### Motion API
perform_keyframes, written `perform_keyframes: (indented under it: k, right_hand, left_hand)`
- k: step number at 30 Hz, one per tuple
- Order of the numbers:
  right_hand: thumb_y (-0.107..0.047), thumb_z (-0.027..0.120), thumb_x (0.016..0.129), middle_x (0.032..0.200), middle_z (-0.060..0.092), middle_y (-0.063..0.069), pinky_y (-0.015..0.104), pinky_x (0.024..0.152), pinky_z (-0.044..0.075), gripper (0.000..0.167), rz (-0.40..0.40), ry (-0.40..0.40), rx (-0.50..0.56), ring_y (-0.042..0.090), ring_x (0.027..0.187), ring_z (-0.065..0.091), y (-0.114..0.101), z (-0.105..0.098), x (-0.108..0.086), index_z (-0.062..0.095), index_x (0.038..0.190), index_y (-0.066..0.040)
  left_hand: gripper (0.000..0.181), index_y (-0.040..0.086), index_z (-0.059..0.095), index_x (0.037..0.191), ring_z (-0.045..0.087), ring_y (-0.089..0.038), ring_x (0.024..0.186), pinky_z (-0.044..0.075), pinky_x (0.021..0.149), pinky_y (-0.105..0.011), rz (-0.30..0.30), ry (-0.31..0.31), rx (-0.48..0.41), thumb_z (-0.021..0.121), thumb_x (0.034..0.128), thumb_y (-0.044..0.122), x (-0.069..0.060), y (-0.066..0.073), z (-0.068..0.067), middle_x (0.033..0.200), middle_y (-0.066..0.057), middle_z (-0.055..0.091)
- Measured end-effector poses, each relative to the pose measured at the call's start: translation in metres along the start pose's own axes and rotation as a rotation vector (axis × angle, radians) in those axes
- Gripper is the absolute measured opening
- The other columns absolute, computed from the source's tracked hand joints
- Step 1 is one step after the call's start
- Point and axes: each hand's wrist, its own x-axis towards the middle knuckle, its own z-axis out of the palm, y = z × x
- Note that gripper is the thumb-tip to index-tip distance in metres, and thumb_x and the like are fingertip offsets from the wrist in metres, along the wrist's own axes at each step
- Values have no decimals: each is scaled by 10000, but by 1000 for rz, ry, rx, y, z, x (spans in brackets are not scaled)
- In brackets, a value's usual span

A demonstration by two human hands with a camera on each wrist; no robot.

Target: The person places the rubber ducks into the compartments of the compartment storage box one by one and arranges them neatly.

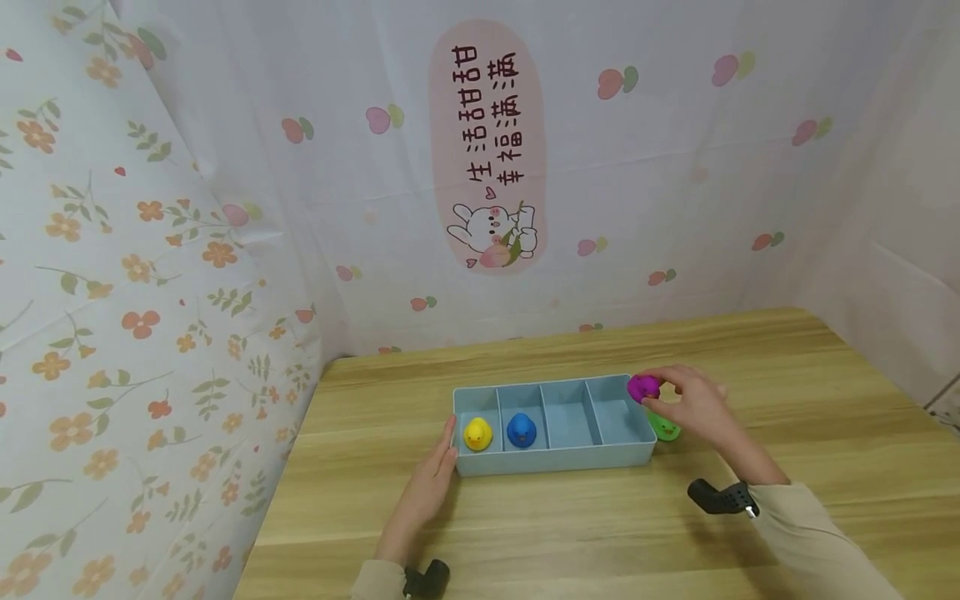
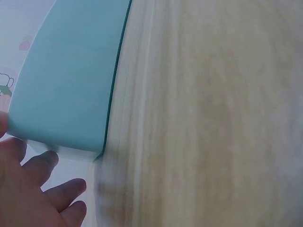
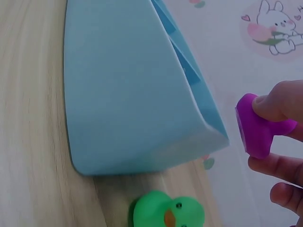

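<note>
A light-blue divided box (image 1: 555, 461) stands on the wooden table, its compartments in one row. In the leftmost compartment is a yellow rubber duck (image 1: 477, 434); a blue rubber duck (image 1: 521, 430) sits in the one beside it. My left hand (image 1: 427, 483) touches the box's left end, fingers fairly straight in the left wrist view. Thumb and fingers of my right hand (image 1: 693, 404) pinch a purple rubber duck (image 3: 258, 127), held in the air by the box's right end. Below that hand, a green rubber duck (image 3: 168, 210) is on the table, partly hidden in the head view.
Two compartments on the right of the box hold no duck. Behind the table (image 1: 825, 400) hangs a printed cloth (image 1: 337, 208), and a flowered cloth (image 1: 112, 333) covers the left side. Each wrist wears a black device.
</note>
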Motion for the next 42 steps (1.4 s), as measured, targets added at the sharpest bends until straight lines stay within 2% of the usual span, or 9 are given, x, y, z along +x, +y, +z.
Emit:
perform_keyframes:
  k: [5, 9, 14, 17, 26, 35, 42]
  right_hand:
    - [-178, 767, 788, 1070, 664, 189, 367, 721, 367, 375, -48, 5, 9, 367, 948, 569, -4, 7, 3, 670, 1118, -30]
    - [-171, 762, 789, 1064, 665, 186, 330, 710, 384, 363, -54, 3, 20, 365, 966, 559, -9, 13, 6, 673, 1110, -28]
    - [-219, 762, 788, 1071, 674, 179, 423, 725, 294, 372, -28, -4, 28, 368, 955, 545, -18, 18, 10, 681, 1117, -66]
    - [-228, 766, 781, 1066, 686, 156, 426, 720, 264, 374, -25, -4, 24, 351, 938, 542, -23, 21, 12, 687, 1120, -92]
    - [-146, 741, 773, 1057, 695, 156, 336, 713, 369, 316, -96, -24, 53, 340, 936, 535, -34, 32, 19, 697, 1070, -49]
    - [-188, 768, 746, 1052, 698, 118, 398, 708, 291, 295, -111, -19, 34, 313, 969, 524, -49, 45, 20, 710, 1023, -105]
    - [-194, 797, 726, 1046, 706, 81, 386, 680, 238, 305, -115, -47, 23, 263, 926, 495, -58, 52, 20, 718, 1018, -152]
  left_hand:
    - [498, 107, 179, 1535, 240, -367, 1428, 203, 1162, -541, 2, -2, -4, 295, 1058, 197, -1, -1, 1, 1575, -138, 199]
    - [498, 111, 181, 1535, 242, -362, 1428, 206, 1162, -536, 1, 0, 3, 296, 1059, 201, -1, -1, 1, 1575, -135, 199]
    - [500, 116, 178, 1536, 268, -372, 1417, 226, 1154, -548, -4, 2, 9, 292, 1059, 212, -2, 0, 1, 1573, -133, 215]
    - [500, 120, 178, 1537, 278, -380, 1411, 233, 1150, -556, -8, 4, 9, 292, 1059, 214, -2, 0, 1, 1573, -131, 221]
    - [501, 111, 179, 1536, 260, -368, 1422, 219, 1159, -542, 7, 9, 4, 297, 1058, 204, 1, -2, 1, 1575, -139, 214]
    - [500, 108, 179, 1535, 265, -370, 1419, 224, 1155, -546, 13, 7, 2, 294, 1059, 205, 1, -5, 2, 1574, -133, 215]
    - [502, 125, 174, 1538, 257, -366, 1423, 214, 1160, -545, 0, 9, -9, 295, 1058, 209, 1, -5, 3, 1576, -125, 210]
